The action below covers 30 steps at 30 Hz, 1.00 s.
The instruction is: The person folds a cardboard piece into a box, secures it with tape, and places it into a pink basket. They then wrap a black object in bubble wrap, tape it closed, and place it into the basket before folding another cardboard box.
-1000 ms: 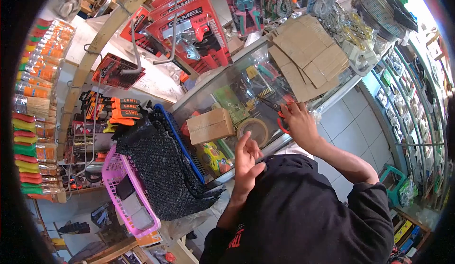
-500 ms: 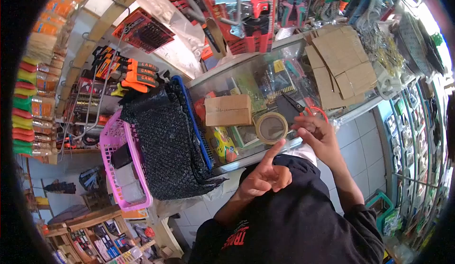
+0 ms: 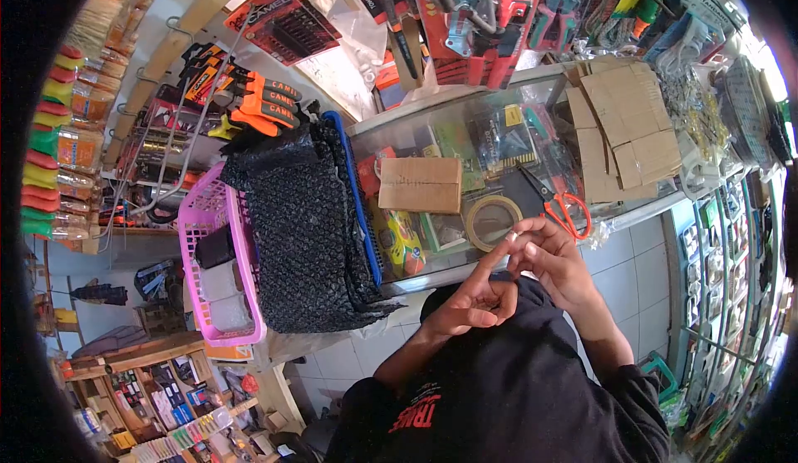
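Observation:
My left hand (image 3: 478, 303) is in front of the glass counter, its index finger stretched out and the other fingers partly curled, holding nothing. Its index fingertip meets the fingertips of my right hand (image 3: 552, 263), where a small whitish spot shows, too small to make out. Just beyond the hands, a roll of tape (image 3: 472, 229) lies on the glass counter (image 3: 440, 275). Orange-handled scissors (image 3: 568, 214) lie to its right, partly open. Left of the tape roll sits a small brown cardboard box (image 3: 421, 185).
Black bubble wrap (image 3: 303, 238) lies beside a pink basket (image 3: 258, 297) on the left. Flattened cardboard (image 3: 629, 126) rests on the counter at the right. Packaged tools (image 3: 490, 22) hang above the counter. Shelves of goods (image 3: 719, 272) stand far right.
My hands have come together, with the left index fingertip now at the right fingertips. The camera view has shifted, so the counter items appear further right.

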### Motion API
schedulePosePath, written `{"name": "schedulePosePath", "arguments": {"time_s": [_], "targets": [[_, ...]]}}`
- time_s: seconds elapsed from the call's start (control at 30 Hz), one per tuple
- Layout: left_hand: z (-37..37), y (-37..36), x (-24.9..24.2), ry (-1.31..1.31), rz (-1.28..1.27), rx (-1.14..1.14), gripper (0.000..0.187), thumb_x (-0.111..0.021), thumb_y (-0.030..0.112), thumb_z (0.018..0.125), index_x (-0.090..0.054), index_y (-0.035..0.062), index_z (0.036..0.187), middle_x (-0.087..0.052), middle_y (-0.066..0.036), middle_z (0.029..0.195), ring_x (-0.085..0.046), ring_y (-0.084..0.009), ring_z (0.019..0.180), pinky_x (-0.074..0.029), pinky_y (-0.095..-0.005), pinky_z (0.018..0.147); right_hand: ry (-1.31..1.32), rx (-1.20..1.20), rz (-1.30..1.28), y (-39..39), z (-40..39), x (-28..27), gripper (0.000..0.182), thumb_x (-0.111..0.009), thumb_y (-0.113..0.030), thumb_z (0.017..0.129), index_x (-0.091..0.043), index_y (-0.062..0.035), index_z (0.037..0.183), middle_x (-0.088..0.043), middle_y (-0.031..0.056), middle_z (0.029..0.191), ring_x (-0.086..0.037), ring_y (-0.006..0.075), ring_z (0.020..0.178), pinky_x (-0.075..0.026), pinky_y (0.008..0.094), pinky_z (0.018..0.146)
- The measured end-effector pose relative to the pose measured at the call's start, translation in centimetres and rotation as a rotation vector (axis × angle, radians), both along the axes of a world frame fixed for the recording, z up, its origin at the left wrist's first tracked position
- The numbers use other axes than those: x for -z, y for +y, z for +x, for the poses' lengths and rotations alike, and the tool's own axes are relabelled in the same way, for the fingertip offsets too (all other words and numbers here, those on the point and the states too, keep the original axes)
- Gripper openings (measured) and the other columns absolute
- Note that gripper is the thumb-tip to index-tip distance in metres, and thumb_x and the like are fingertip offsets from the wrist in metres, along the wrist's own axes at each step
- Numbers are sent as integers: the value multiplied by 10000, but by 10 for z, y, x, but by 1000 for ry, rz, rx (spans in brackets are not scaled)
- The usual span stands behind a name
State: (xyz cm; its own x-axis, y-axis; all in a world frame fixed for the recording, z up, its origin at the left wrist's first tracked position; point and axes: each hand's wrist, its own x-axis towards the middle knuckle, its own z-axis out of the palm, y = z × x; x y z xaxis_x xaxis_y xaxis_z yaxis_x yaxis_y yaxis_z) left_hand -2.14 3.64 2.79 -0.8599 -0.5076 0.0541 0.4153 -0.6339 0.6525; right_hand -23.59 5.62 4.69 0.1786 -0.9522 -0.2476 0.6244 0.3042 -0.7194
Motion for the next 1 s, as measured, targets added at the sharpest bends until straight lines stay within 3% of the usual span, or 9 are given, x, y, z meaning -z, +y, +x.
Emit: {"name": "schedulePosePath", "arguments": {"time_s": [0.2,0.53,0.73,0.77,0.87,0.9,1.0], "targets": [[-1,-3,0,5,-52,-32,1156,-733,247,900,73,217,1729,-560,-68,883,-508,-124,725,-427,-239,684,-183,28,20,-7,-1,-13,390,-635,-218,1084,-550,-23,1411,-744,124,1171,-726,207,995,-566,359,846],[4,-13,-4,-18,-120,-36,1125,-722,244,912,47,181,1731,-568,-74,899,-517,-124,754,-427,-247,718,120,77,-2,-16,1,-11,420,-770,-36,967,-583,0,1341,-769,104,1028,-737,176,896,-566,314,808],[9,-25,-7,-218,-229,-146,987,-695,146,932,-112,109,1727,-584,-42,918,-544,-111,806,-444,-251,809,136,104,-8,-20,0,-1,332,-748,3,970,-583,-14,1257,-763,95,1021,-747,176,919,-589,304,823],[11,-29,-10,-267,-253,-165,906,-696,123,953,-196,78,1708,-595,-31,942,-566,-109,842,-457,-255,855,157,117,-1,-22,1,0,318,-746,7,970,-582,-17,1242,-762,95,1026,-748,175,927,-592,302,827],[10,-35,-12,-514,-477,-351,826,-690,133,977,-256,32,1673,-628,-50,935,-602,-136,866,-483,-280,857,209,144,9,-28,6,-1,299,-760,9,956,-590,-31,1198,-764,90,994,-741,167,877,-583,307,802],[10,-32,-12,-611,-572,-502,688,-666,125,1001,-377,15,1616,-656,-101,1102,-634,-185,1003,-488,-316,944,223,150,12,-30,7,-2,296,-768,7,949,-594,-36,1185,-766,88,976,-737,164,848,-578,310,788],[10,-45,-9,-975,-1171,-934,620,-679,152,1002,-459,16,1565,-617,-173,1285,-604,-286,1164,-454,-409,1049,305,124,-16,-36,8,5,263,-751,-17,971,-598,-33,1185,-766,88,1001,-748,174,901,-584,305,804]]}}
